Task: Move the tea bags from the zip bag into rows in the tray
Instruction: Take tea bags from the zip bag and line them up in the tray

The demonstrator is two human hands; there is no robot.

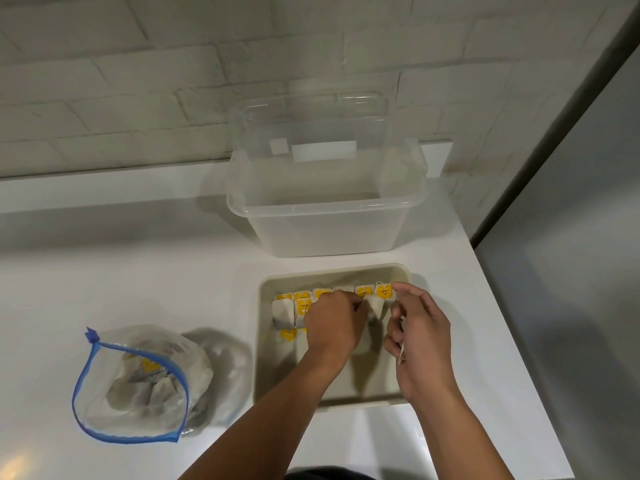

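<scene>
Here both hands work inside the beige tray point(263, 341) on the white counter point(138, 271). The left hand point(334, 327) has its fingers curled down onto the tea bags point(287, 311) near the middle of the far row, and seems to pinch one there, though its fingertips are hidden under the knuckles. The right hand point(414, 336) sits just to the right of it, forefinger and thumb nearly closed beside the yellow tag point(383, 291) at the row's end, while its lower fingers curl round what looks like more white paper; whether that is a tea bag cannot be told for sure.

The bags read as very light, soft paper pouches that crumple and slide over one another, with thin strings and small stiff tags. A light pinch at the top edge of a pouch, just beneath its tag, would likely steer it best; pulling on a tag alone risks dragging the string loose or tipping neighbours.

One row stands along the tray's far side and a second has begun ahead of the left grip. Well to the left of both grips, the zip bag point(138, 386) lies open on the counter, holding more. Beyond the tray stands a clear plastic tub point(325, 220).
</scene>
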